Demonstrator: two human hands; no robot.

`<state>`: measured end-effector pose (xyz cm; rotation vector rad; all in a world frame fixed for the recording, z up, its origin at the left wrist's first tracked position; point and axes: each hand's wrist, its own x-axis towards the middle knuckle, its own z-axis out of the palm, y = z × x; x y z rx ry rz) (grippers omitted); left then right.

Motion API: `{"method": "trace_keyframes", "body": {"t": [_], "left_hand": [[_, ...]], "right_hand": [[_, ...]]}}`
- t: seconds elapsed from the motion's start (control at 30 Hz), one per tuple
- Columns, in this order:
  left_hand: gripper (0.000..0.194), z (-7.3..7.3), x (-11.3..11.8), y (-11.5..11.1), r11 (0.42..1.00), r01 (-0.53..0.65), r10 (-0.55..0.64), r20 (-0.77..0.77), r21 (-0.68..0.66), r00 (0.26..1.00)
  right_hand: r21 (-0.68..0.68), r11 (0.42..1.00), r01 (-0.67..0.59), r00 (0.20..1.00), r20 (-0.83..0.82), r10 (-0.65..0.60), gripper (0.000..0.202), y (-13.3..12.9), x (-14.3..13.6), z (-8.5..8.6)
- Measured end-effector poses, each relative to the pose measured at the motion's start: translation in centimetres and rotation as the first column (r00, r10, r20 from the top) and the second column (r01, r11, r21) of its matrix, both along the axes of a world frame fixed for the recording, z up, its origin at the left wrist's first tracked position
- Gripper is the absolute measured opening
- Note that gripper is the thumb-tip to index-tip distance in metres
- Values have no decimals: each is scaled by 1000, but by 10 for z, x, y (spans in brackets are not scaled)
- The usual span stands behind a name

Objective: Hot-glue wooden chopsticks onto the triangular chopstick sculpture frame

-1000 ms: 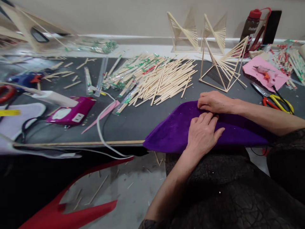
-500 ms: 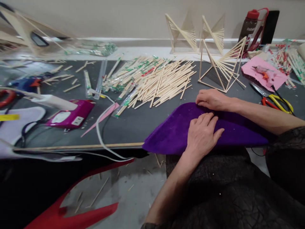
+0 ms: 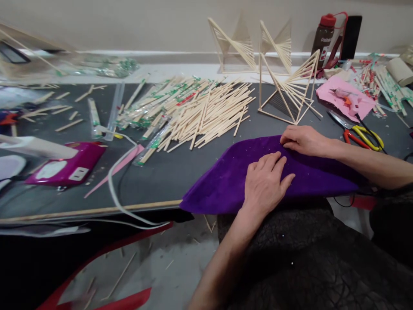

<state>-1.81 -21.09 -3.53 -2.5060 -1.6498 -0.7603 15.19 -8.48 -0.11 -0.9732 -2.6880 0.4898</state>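
The grey table (image 3: 158, 181) spreads under both hands; the purple cloth (image 3: 219, 181), beneath them, seems to overhang its near edge, so a tug or lifted palm could make it slip. It looks felt-like, matte, pointed leftward. The left hand (image 3: 265, 183) lies flat, fingers loosely parted; the right hand (image 3: 303, 140) curls at the far edge, pinching or not I cannot tell

A red-capped bottle (image 3: 323, 38) stands near a black panel (image 3: 352, 37).
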Motion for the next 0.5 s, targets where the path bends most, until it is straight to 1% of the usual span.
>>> {"method": "trace_keyframes", "body": {"t": [0.07,0.1,0.17,0.2,0.27,0.33,0.4,0.5], "left_hand": [[42,0,-1,0,1000,1,-1,-6,8,1000],[42,0,-1,1,1000,4,-3,-9,11,1000],[42,0,-2,1,1000,7,-7,-16,10,1000],[42,0,-2,1,1000,6,-6,-20,8,1000],[42,0,-2,2,1000,0,0,-29,6,1000],[42,0,-2,2,1000,-7,8,-34,14,999],[42,0,-2,2,1000,-9,9,-37,22,999],[42,0,-2,3,1000,-7,8,-43,29,999]], "right_hand": [[-5,1000,21,1000,22,-20,11,4,0,-1],[-19,999,48,999,3,-48,10,8,1,1],[-71,988,135,986,-94,-141,9,19,9,9],[-111,976,186,966,-163,-203,9,23,15,15],[-218,940,263,901,-294,-320,8,30,30,27],[-321,902,289,839,-369,-400,8,31,46,38],[-381,875,300,807,-388,-445,8,29,60,44],[-430,847,312,819,-329,-469,9,23,79,43]]}}
